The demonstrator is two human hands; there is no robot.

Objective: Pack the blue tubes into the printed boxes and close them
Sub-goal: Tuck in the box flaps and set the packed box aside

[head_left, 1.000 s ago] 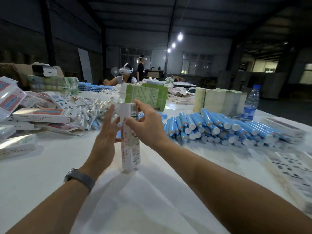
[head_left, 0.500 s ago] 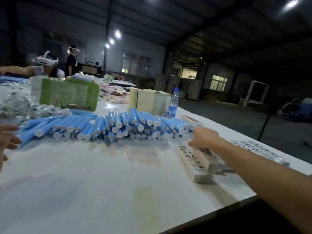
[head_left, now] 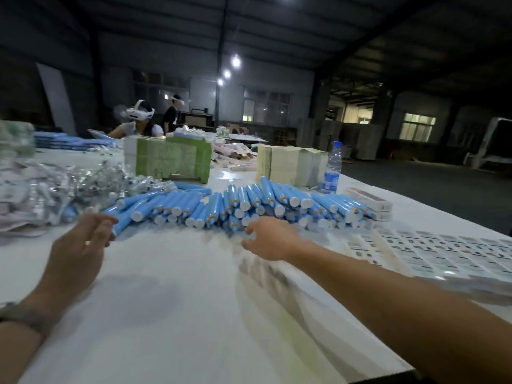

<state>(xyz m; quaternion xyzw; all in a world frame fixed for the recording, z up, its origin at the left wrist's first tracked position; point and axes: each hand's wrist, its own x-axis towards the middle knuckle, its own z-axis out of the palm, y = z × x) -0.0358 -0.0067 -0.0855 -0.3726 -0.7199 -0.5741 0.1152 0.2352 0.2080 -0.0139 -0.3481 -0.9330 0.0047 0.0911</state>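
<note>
Across table, white-capped blue tubes (head_left: 238,206)

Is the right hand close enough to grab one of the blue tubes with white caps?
Probably yes: the right hand sits just before the blue tubes, nothing between them.

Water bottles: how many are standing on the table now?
1. The water bottle stands upright at the far right of the table, beside the cream paper stack, behind the blue tubes. Others may be hidden behind the stacks.
</note>
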